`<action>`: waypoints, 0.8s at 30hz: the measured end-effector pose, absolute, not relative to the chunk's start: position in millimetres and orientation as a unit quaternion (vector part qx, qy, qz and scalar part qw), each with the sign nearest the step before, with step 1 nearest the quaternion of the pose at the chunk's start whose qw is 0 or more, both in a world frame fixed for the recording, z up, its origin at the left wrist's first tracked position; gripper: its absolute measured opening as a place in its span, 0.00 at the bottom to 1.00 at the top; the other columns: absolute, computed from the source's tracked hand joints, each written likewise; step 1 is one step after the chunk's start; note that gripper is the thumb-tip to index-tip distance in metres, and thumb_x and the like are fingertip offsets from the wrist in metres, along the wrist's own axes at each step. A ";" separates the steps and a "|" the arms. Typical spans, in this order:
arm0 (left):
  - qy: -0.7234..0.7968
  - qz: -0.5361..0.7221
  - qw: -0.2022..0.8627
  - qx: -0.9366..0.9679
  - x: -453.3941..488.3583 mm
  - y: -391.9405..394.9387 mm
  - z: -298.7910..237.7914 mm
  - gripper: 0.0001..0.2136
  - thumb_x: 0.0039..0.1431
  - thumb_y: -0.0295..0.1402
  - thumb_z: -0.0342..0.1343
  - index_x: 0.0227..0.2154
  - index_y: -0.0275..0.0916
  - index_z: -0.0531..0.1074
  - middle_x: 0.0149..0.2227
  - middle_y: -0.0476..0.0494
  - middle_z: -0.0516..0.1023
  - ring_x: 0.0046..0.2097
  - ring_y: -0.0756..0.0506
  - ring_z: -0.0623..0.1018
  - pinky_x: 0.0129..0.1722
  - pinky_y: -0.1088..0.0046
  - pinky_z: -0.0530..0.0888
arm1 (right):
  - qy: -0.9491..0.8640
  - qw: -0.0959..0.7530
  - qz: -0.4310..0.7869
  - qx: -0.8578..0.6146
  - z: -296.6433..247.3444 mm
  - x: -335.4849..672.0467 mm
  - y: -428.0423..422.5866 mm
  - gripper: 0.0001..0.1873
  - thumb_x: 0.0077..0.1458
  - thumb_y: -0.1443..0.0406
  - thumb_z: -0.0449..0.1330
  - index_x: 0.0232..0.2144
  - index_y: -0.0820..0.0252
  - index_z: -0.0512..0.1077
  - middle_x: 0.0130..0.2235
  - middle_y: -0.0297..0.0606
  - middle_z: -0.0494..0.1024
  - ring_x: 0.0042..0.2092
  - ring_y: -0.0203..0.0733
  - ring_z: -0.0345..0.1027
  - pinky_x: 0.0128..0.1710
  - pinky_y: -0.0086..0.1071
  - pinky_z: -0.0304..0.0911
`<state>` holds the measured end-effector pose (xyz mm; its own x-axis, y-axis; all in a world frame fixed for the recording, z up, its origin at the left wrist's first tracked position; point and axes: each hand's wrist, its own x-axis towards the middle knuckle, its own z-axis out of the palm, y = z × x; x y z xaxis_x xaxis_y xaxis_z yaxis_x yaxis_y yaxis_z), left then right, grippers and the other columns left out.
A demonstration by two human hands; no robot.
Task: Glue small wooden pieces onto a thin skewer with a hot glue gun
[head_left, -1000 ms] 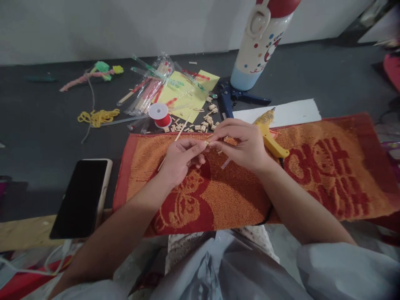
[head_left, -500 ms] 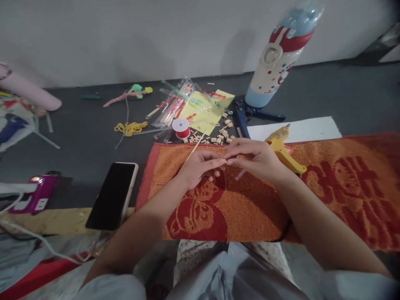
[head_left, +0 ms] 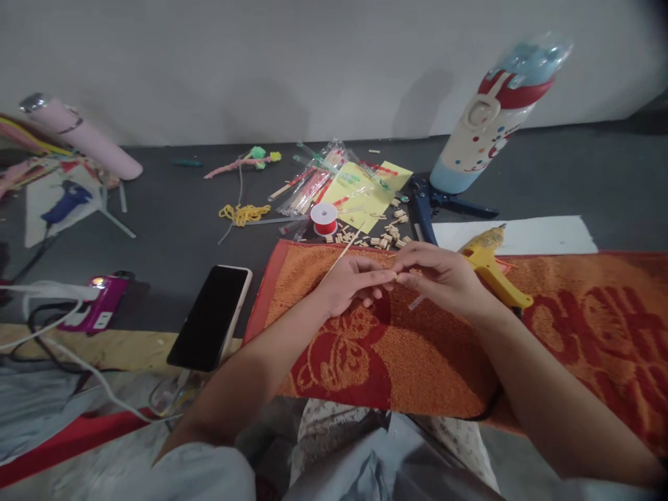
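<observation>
- The stick (head_left: 347, 248), thin and pale, lies slanted above the upper left part of the towel (head_left: 433, 355). Its far end points toward the scattered wood bits (head_left: 386, 240).
- The left hand (head_left: 355, 282) grasps the stick near its lower end, fingers curled round it.
- The right hand (head_left: 443, 275) meets the left fingertip to fingertip. Its thumb and forefinger are pinched at the stick's near end, perhaps on a tiny piece there, which is too small to tell.
- Both hands hover over the orange and red towel.
- A yellow glue gun (head_left: 490, 268) lies on the towel just beyond the right hand.
- A red spool (head_left: 324, 218) stands near the wood bits, beside a yellow paper (head_left: 368, 191).
- A phone (head_left: 211, 316) lies face up left of the towel.
- A dotted bottle (head_left: 490, 122) stands behind, with blue pliers (head_left: 425, 205) at its foot.
</observation>
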<state>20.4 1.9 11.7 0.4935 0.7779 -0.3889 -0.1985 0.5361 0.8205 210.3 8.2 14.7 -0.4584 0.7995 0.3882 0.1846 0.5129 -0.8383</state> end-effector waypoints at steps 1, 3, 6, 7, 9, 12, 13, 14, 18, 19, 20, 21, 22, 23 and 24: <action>0.392 0.313 0.784 0.366 20.2 1.8 11.0 0.15 0.39 0.39 0.70 0.24 0.33 0.75 0.23 0.48 0.76 0.21 0.56 0.70 0.16 0.81 0.60 | -0.767 0.410 0.376 -0.319 14.4 210.2 8.2 0.02 0.55 0.66 0.62 0.32 0.55 0.77 0.32 0.37 0.77 0.35 0.37 0.71 0.36 0.34 0.68; 0.388 0.314 0.785 0.367 19.8 1.7 10.1 0.14 0.40 0.38 0.70 0.24 0.33 0.75 0.23 0.48 0.76 0.21 0.56 0.70 0.16 0.81 0.60 | -0.768 0.413 0.375 -0.313 14.8 209.7 8.3 0.03 0.54 0.67 0.63 0.32 0.55 0.77 0.32 0.36 0.77 0.34 0.37 0.71 0.35 0.33 0.68; 0.391 0.311 0.784 0.367 19.6 1.7 9.8 0.13 0.40 0.38 0.69 0.23 0.33 0.74 0.23 0.48 0.76 0.21 0.56 0.70 0.16 0.81 0.60 | -0.772 0.414 0.371 -0.308 16.5 208.6 8.3 0.03 0.54 0.67 0.63 0.31 0.55 0.78 0.31 0.36 0.78 0.32 0.36 0.71 0.33 0.32 0.68; 0.392 0.311 0.784 0.367 19.6 1.7 9.7 0.13 0.40 0.37 0.69 0.23 0.33 0.74 0.23 0.48 0.76 0.21 0.56 0.70 0.15 0.81 0.60 | -0.774 0.413 0.368 -0.310 17.0 208.2 8.1 0.03 0.54 0.67 0.63 0.31 0.55 0.78 0.31 0.36 0.77 0.32 0.36 0.71 0.32 0.31 0.68; 0.392 0.311 0.784 0.367 19.6 1.9 9.6 0.13 0.40 0.37 0.69 0.22 0.33 0.74 0.22 0.48 0.76 0.20 0.56 0.70 0.15 0.81 0.61 | -0.775 0.410 0.361 -0.317 17.5 207.7 7.5 0.03 0.54 0.68 0.64 0.30 0.55 0.78 0.30 0.36 0.77 0.32 0.35 0.71 0.32 0.30 0.68; 0.389 0.312 0.786 0.365 19.6 2.0 8.8 0.12 0.40 0.36 0.68 0.23 0.34 0.73 0.23 0.49 0.76 0.20 0.56 0.70 0.15 0.81 0.62 | -0.775 0.412 0.351 -0.327 16.9 207.9 6.5 0.04 0.53 0.68 0.64 0.30 0.54 0.79 0.30 0.35 0.77 0.31 0.35 0.71 0.31 0.29 0.67; 0.387 0.311 0.788 0.364 19.6 2.0 8.4 0.12 0.41 0.35 0.68 0.23 0.34 0.73 0.23 0.49 0.76 0.20 0.56 0.71 0.15 0.81 0.62 | -0.774 0.412 0.349 -0.329 16.4 208.3 6.2 0.04 0.53 0.68 0.65 0.30 0.54 0.79 0.30 0.35 0.77 0.31 0.35 0.71 0.30 0.29 0.67; 0.382 0.312 0.790 0.363 19.6 2.1 8.0 0.11 0.41 0.35 0.68 0.23 0.34 0.73 0.23 0.49 0.76 0.20 0.56 0.71 0.15 0.81 0.62 | -0.774 0.413 0.349 -0.329 15.8 208.9 6.1 0.04 0.53 0.68 0.65 0.30 0.53 0.79 0.30 0.35 0.77 0.31 0.35 0.71 0.30 0.29 0.67; 0.378 0.317 0.792 0.361 20.1 2.1 6.6 0.10 0.43 0.34 0.67 0.23 0.34 0.73 0.23 0.49 0.76 0.20 0.56 0.71 0.15 0.81 0.63 | -0.769 0.412 0.345 -0.346 13.6 211.1 6.2 0.04 0.52 0.67 0.66 0.31 0.52 0.80 0.30 0.35 0.78 0.32 0.36 0.72 0.32 0.30 0.68; 0.381 0.317 0.791 0.358 20.2 2.2 6.4 0.10 0.43 0.34 0.67 0.23 0.34 0.73 0.23 0.49 0.75 0.20 0.56 0.71 0.15 0.81 0.63 | -0.766 0.415 0.344 -0.351 13.3 211.4 6.3 0.04 0.51 0.67 0.66 0.31 0.52 0.80 0.31 0.35 0.78 0.33 0.36 0.72 0.32 0.31 0.69; 0.383 0.317 0.791 0.355 20.1 2.2 6.1 0.10 0.43 0.34 0.67 0.23 0.34 0.73 0.23 0.49 0.76 0.20 0.56 0.71 0.16 0.81 0.63 | -0.762 0.417 0.345 -0.355 13.2 211.3 6.4 0.04 0.51 0.66 0.66 0.31 0.51 0.80 0.31 0.35 0.79 0.33 0.37 0.72 0.33 0.31 0.69; 0.383 0.318 0.792 0.353 20.0 2.3 5.9 0.10 0.43 0.34 0.67 0.24 0.34 0.73 0.23 0.49 0.76 0.20 0.57 0.71 0.16 0.81 0.63 | -0.758 0.420 0.347 -0.358 13.1 211.1 6.5 0.04 0.51 0.66 0.66 0.31 0.51 0.80 0.31 0.35 0.79 0.33 0.37 0.72 0.33 0.32 0.69; 0.379 0.319 0.794 0.352 19.9 2.3 5.8 0.10 0.43 0.34 0.67 0.24 0.34 0.73 0.23 0.49 0.76 0.20 0.57 0.71 0.16 0.82 0.63 | -0.756 0.423 0.349 -0.358 13.2 210.7 6.6 0.04 0.51 0.66 0.67 0.31 0.51 0.80 0.31 0.35 0.79 0.33 0.37 0.72 0.33 0.32 0.69; 0.374 0.319 0.796 0.353 19.6 2.4 5.7 0.10 0.44 0.34 0.67 0.24 0.34 0.74 0.23 0.49 0.76 0.20 0.57 0.71 0.16 0.82 0.63 | -0.754 0.426 0.350 -0.358 13.2 210.3 6.7 0.03 0.50 0.66 0.67 0.30 0.51 0.80 0.30 0.35 0.79 0.32 0.37 0.72 0.32 0.31 0.69; 0.369 0.319 0.797 0.355 19.4 2.5 5.8 0.10 0.44 0.34 0.67 0.24 0.34 0.74 0.23 0.50 0.76 0.20 0.57 0.70 0.16 0.82 0.62 | -0.751 0.429 0.351 -0.359 13.3 209.8 6.9 0.03 0.50 0.66 0.67 0.29 0.51 0.80 0.30 0.35 0.79 0.32 0.37 0.72 0.32 0.31 0.69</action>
<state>19.4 2.5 5.8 0.5239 0.7713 -0.3614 -0.2477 0.5439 0.8018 209.8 6.9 13.3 -0.3752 0.8395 0.3930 0.2382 0.4971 -0.8343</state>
